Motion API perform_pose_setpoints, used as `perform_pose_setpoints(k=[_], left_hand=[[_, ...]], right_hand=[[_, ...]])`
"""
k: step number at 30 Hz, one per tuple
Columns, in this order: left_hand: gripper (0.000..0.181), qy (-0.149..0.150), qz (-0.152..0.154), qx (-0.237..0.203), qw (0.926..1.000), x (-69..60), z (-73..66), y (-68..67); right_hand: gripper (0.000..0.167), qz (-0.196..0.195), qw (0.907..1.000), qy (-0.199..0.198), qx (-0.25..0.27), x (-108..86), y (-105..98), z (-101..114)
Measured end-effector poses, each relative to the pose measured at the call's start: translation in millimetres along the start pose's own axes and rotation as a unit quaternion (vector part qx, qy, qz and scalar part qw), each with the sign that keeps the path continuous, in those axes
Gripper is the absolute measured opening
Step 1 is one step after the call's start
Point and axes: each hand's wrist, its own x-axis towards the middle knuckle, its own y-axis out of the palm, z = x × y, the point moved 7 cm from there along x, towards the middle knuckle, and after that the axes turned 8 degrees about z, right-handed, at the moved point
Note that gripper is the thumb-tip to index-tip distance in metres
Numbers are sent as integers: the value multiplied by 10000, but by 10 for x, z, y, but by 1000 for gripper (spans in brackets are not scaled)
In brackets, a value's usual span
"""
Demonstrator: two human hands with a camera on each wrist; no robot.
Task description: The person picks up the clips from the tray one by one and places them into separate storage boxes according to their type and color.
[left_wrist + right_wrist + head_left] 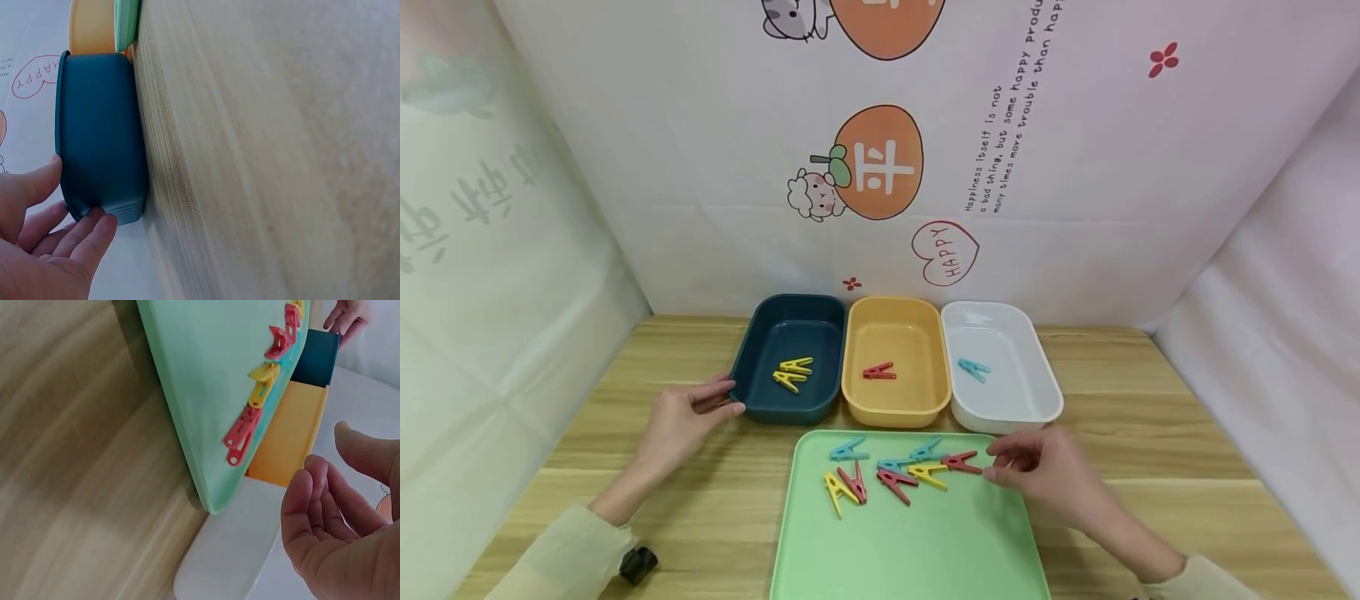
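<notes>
My left hand (683, 418) rests at the near left corner of the dark blue bin (758, 350), fingertips and thumb touching its rim and side. Two yellow clothespins (792, 375) lie in that bin. Over the right rim of the green tray (910, 550) is my right hand (1051, 473), loosely curved, with nothing between thumb and fingers in the right wrist view. Nearest to it is a red clothespin (962, 462). Further left on the tray are several others: yellow clothespins (928, 476), blue clothespins (848, 450) and red clothespins (897, 483).
Beside the blue bin stand a yellow-orange bin (897, 417) holding a red clothespin (879, 372) and a white bin (1015, 358) holding a blue clothespin (974, 369). All three line up behind the tray on the wooden table (1150, 467), before a printed white cloth (1045, 250).
</notes>
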Motion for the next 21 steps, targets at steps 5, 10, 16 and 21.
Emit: perform_pose_setpoints(k=[5, 10, 16, 21], left_hand=[[46, -8, 4, -59, 10000, 1, 11, 4], [48, -67, 1, -37, 10000, -6, 22, 3], [49, -120, 21, -70, 9999, -13, 30, 7], [48, -100, 27, -52, 9999, -4, 18, 4]], right_hand=[[21, 63, 10000, -9, 47, -8, 83, -47], [20, 144, 9996, -150, 181, -6, 156, -61], [18, 229, 9993, -220, 195, -17, 230, -66], [21, 258, 9992, -213, 199, -10, 266, -46]])
